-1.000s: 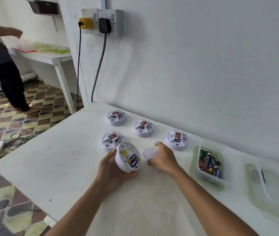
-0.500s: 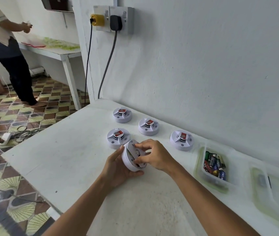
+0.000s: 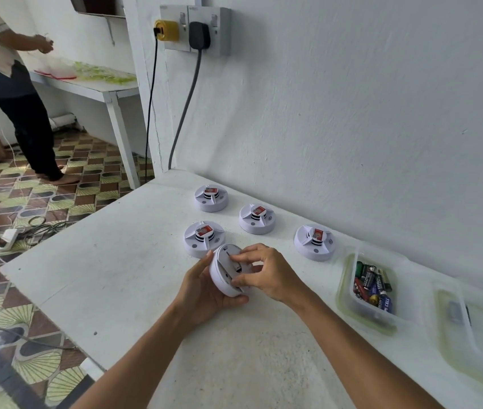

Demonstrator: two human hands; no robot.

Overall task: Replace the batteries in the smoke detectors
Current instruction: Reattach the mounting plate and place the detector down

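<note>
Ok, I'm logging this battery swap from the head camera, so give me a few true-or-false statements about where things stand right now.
1. Both hands hold one smoke detector. True: the left hand cups the held detector while the right hand pinches its back.
2. Three detectors sit on the table. False: four detectors rest there, besides the held one.
3. The batteries lie loose on the table. False: the batteries are in a clear container.
4. Two plugs are in the wall socket. True: one yellow, one black.
</note>
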